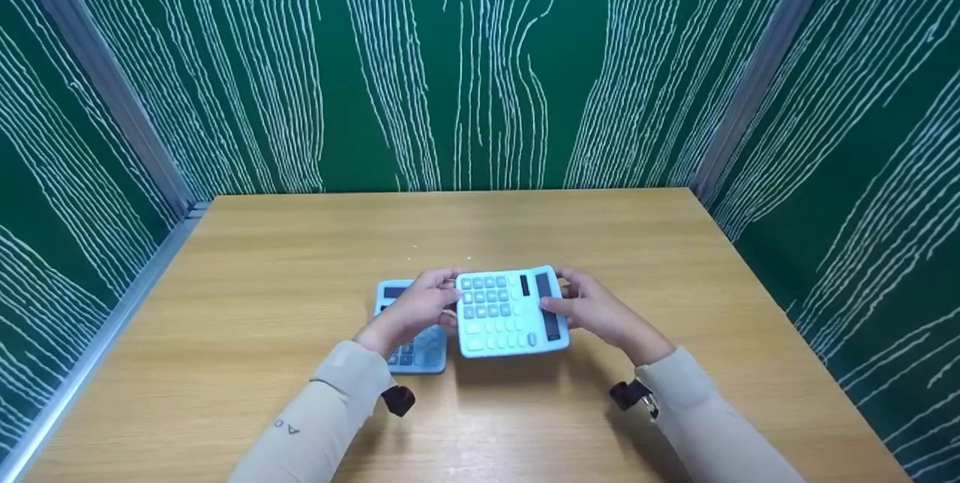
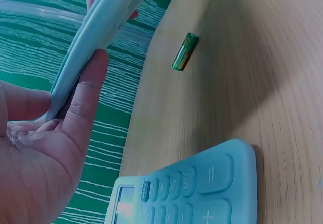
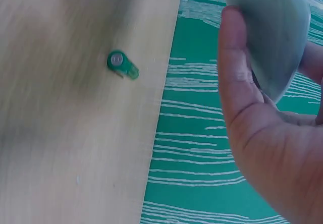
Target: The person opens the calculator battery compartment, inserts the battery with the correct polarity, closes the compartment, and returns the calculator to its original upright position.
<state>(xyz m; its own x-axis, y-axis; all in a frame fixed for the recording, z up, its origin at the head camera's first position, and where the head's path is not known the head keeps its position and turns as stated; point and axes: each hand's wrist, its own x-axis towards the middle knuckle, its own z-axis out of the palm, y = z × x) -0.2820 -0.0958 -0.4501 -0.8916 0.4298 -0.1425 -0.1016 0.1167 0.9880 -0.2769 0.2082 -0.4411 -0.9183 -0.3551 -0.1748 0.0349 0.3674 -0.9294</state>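
A pale blue calculator (image 1: 495, 314) is held up off the table between both hands, turned sideways with its keys facing up and its display end to the right. My left hand (image 1: 414, 309) grips its left edge, thumb on the front. At the display end, my right hand (image 1: 604, 312) grips the other edge, thumb across the dark strip. A second blue calculator (image 1: 429, 352) lies on the table under my left hand, partly covered by it. On the table a green battery (image 2: 185, 51) shows in both wrist views; I cannot make it out in the head view.
The wooden table (image 1: 300, 243) ends at a green, white-streaked back wall (image 1: 450, 93). Grey metal posts stand at the corners. Dark wrist-worn devices (image 1: 398, 399) hang below both cuffs.
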